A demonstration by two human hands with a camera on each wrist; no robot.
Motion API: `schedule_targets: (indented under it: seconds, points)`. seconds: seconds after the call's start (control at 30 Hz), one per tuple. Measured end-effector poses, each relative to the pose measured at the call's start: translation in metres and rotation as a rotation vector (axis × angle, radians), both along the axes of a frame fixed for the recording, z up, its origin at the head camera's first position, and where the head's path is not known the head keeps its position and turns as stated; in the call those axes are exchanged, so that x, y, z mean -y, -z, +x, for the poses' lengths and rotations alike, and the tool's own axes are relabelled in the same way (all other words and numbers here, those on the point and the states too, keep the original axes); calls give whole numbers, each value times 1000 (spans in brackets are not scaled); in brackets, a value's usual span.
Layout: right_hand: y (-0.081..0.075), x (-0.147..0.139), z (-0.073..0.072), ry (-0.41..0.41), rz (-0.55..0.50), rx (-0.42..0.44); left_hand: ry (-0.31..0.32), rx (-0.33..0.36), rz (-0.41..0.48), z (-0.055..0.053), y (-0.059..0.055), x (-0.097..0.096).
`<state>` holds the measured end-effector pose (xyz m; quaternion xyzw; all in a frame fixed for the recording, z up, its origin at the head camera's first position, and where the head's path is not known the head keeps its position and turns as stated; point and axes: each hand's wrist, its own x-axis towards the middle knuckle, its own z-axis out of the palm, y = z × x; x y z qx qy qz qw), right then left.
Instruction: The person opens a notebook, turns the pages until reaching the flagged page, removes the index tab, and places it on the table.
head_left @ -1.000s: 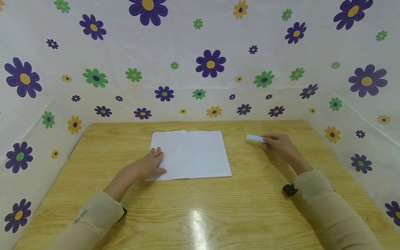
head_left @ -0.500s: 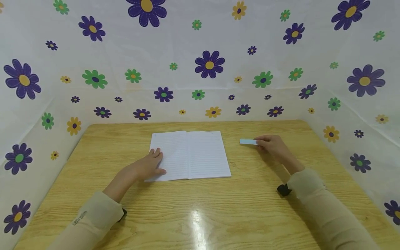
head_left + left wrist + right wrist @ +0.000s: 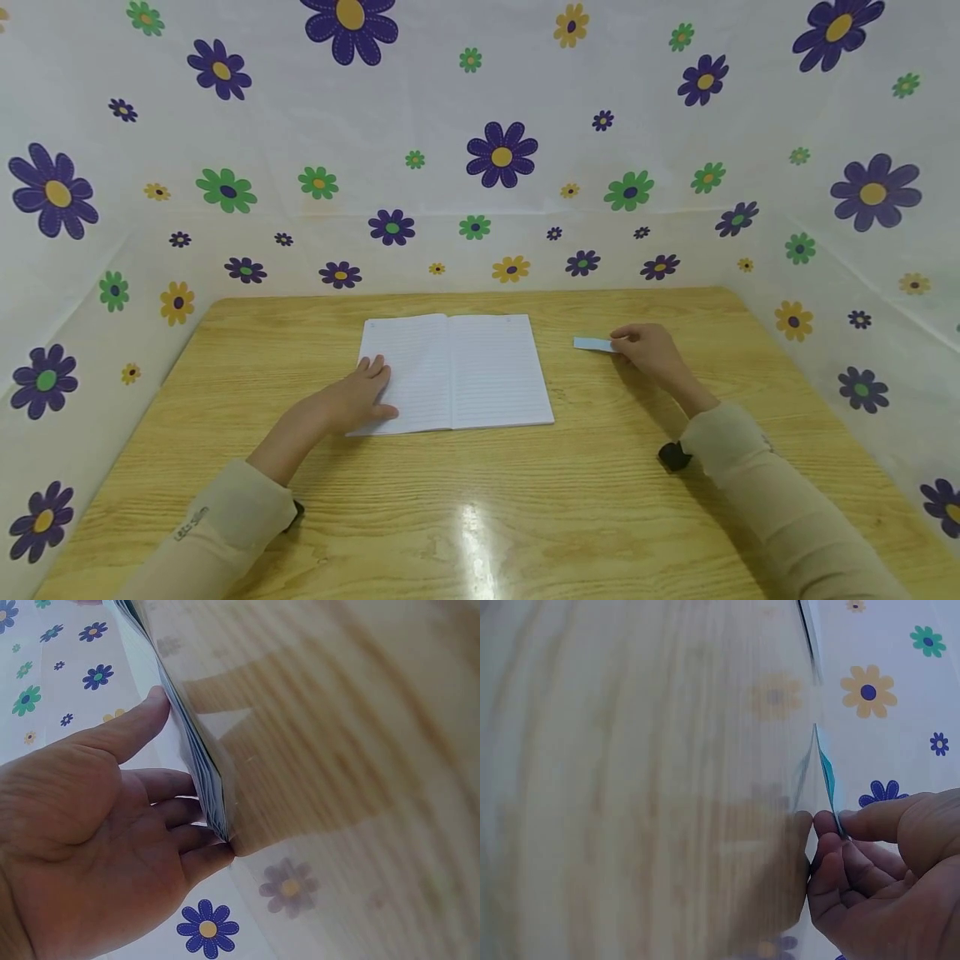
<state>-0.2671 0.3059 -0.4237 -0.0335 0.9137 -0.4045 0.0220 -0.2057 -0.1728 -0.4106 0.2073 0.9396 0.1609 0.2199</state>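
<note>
An open notebook [image 3: 498, 371] with lined white pages lies on the wooden table. My left hand [image 3: 356, 398] rests on the left edge of its left page, fingers stretched and thumb pointing inward over the paper. Seen from the left wrist, the notebook's page edges [image 3: 199, 761] run along the thumb and fingertips of that hand [image 3: 97, 817]. To the right of the notebook, my right hand [image 3: 651, 352] pinches the right end of a light blue paper strip [image 3: 591, 343] between thumb and fingers. The strip [image 3: 829, 776] shows edge-on in the right wrist view.
The wooden table [image 3: 480, 492] has a glossy top that reflects light near its front. White sheeting [image 3: 420, 100] printed with flowers stands around the back and both sides. Dark wrist devices [image 3: 673, 457] sit by both sleeves.
My right hand has moved a little left and slightly nearer me with the blue strip, closer to the notebook. The left hand and notebook stay where they were.
</note>
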Motion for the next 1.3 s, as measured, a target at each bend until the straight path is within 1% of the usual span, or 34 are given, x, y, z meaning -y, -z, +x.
schedule_targets:
  seconds: [0.13, 0.37, 0.63, 0.87, 0.97, 1.07, 1.2, 1.3]
  points:
    - [3, 1, -1, 8, 42, -30, -2, -2, -1, 1, 0, 0]
    - [1, 8, 0, 60, 25, -27, -1, -4, -1, 1, 0, 0]
    - [0, 11, 2, 70, 47, -16, 0, -13, -8, 2, -1, -1]
    - [0, 8, 2, 69, 19, 0, -7, -8, -12, 1, -1, -1]
    - [0, 7, 3, 72, 7, 11, -5, -17, -6, 1, 0, 0]
    - [-1, 7, 3, 68, -7, 16, -8, -37, 0, 0, 2, 1]
    - [-6, 7, 6, 50, -12, 28, -10, -87, 14, -3, 4, 3]
    - [-10, 7, 10, 32, 3, 41, -8, -124, 30, -5, 5, 3]
